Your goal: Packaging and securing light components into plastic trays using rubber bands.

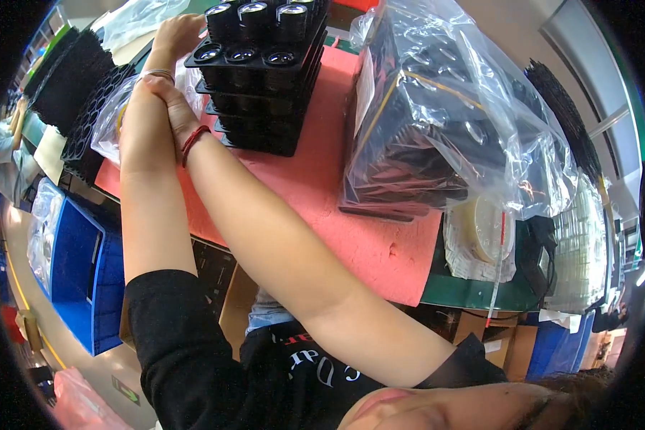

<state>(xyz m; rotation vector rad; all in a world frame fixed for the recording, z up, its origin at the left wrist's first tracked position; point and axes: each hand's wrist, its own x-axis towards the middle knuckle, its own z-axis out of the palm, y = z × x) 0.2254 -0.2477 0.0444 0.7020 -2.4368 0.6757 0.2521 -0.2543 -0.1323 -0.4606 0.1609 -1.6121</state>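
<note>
My left hand [179,34] reaches to the far left of a stack of black plastic trays [254,75]. Its fingers bend toward the stack's back corner; the tips are hidden, so I cannot make out a grip. My right hand [170,99] is closed around my left forearm [145,136] just below the wrist. The top trays carry round, glossy lens-like parts [278,57] in black cups. The stack stands on a pink foam mat [322,172], a little right of both hands. Clear plastic [109,118] lies left of my forearm.
On the mat's right stands a second black tray stack [416,158] under a clear plastic bag [473,79]. Beside it are a tape roll [484,229] and a thin red-and-white stick [496,276]. Black honeycomb sheets [100,140] stand at left, above a blue bin [86,272].
</note>
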